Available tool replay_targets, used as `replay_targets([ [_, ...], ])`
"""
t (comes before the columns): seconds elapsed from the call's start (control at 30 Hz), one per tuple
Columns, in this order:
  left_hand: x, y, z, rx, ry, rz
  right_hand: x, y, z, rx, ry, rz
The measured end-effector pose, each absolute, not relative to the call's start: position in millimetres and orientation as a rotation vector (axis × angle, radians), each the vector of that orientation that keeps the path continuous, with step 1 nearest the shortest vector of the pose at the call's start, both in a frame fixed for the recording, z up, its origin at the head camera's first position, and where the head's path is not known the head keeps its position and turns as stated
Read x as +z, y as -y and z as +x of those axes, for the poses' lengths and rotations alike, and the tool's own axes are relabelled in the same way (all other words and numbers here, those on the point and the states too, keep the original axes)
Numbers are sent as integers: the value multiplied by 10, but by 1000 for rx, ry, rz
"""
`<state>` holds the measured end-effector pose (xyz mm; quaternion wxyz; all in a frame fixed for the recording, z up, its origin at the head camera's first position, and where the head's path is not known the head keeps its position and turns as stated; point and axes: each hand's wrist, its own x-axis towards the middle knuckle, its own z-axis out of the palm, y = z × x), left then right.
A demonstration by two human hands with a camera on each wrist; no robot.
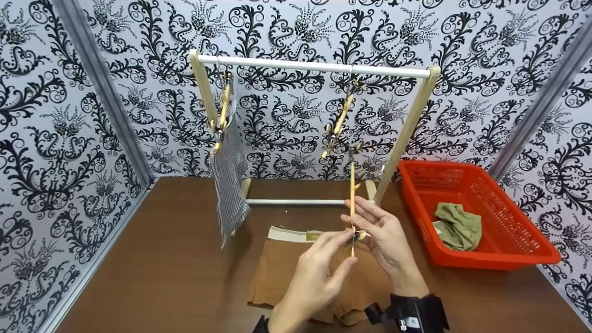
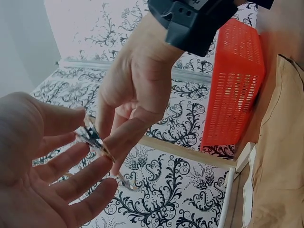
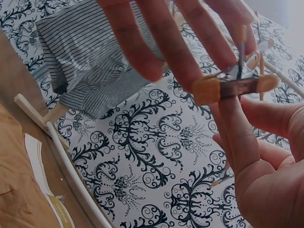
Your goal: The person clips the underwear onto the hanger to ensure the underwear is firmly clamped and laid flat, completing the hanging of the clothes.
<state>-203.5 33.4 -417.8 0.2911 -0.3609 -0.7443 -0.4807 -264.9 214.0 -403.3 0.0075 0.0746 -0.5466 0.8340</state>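
A wooden clip hanger (image 1: 352,194) stands end-on in front of me, held by both hands above a brown garment (image 1: 286,273) on the table. At the near end, my left hand (image 1: 319,268) pinches the hanger around its metal clip (image 3: 240,61), other fingers spread. From the right side, my right hand (image 1: 381,231) holds the hanger's bar, its fingers behind the wood and its thumb close to the clip. The garment's pale waistband with a label (image 1: 314,236) faces the rack. The hanger holds no cloth.
A white-railed rack (image 1: 296,64) stands behind the hands. A striped garment (image 1: 229,171) hangs from its left hanger (image 1: 224,111); another bare hanger (image 1: 342,115) hangs further right. On the right, a red basket (image 1: 499,259) contains a green cloth (image 1: 459,226).
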Motion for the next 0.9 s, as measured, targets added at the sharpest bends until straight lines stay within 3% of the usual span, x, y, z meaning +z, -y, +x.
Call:
replay_targets([
  [0.27,-4160,-305,-2054,-1256,1945,-965,-4016,-2172,-2626,2610,1781,276],
  [0.47,-4144,-114,-2203,-1365,1867,-884,-3993,-2246,-2591,2603,1852,514],
  [0.73,-4209,275,-2391,-1749,1865,-400,-4058,-2342,-2589,2371,2220,1145],
  [0.9,-4251,391,-2471,-1945,1825,-240,-4076,-2368,-2594,2203,2319,1275],
])
